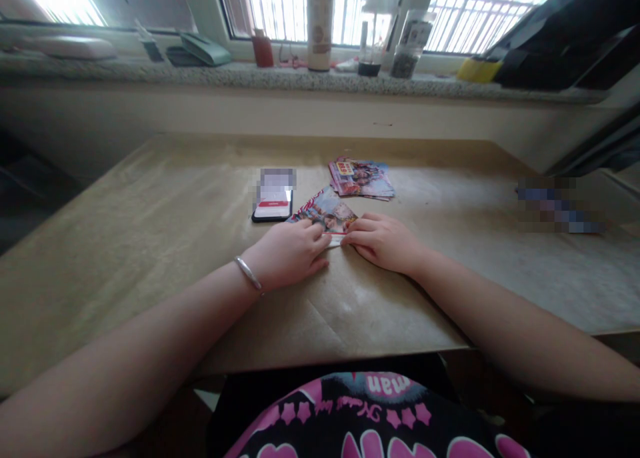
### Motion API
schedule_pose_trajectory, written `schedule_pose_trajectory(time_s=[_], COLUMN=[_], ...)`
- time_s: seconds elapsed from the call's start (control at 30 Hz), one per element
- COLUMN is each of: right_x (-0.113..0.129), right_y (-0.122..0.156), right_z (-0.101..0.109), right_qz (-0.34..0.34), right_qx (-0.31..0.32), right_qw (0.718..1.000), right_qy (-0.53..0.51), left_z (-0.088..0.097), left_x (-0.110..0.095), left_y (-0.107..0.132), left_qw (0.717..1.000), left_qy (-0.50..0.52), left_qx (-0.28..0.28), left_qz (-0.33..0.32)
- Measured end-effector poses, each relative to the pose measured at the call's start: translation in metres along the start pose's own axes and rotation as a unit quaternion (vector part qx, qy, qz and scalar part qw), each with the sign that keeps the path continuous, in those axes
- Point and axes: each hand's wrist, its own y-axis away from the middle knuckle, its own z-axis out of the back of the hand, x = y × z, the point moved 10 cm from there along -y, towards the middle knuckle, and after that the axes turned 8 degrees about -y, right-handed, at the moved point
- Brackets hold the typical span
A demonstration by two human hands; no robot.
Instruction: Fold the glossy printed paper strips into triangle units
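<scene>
Folded leaflet (325,211) on brown paper (380,311), clamped at its near edges between left hand (285,255) and right hand (383,243), stack of leaflets (361,179) beyond, phone (273,205) just left of it

The head camera looks forward and down from above the near edge of the table (100,258). It sits close over the left hand (285,255) and right hand (383,243), facing the window (475,18) beyond the far edge.
</scene>
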Motion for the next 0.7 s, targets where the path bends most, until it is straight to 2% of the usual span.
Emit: schedule_pose_trajectory(time_s=[0.23,0.53,0.7], right_x=[0.0,-0.0023,-0.0084], right_y=[0.0005,0.0022,0.0047], right_z=[-0.001,0.0021,0.0046], right_qz=[0.009,0.012,0.006], right_qx=[0.0,0.021,0.02], right_qw=[1.0,0.998,1.0], right_qy=[0.011,0.051,0.007], left_z=[0.0039,0.004,0.0061], left_x=[-0.0038,-0.0044,-0.0043], left_y=[0.0021,0.0033,0.0037], left_qw=[1.0,0.999,0.999], left_qy=[-0.011,-0.027,-0.027], left_qx=[-0.013,-0.003,-0.005], left_qz=[-0.026,-0.029,-0.028])
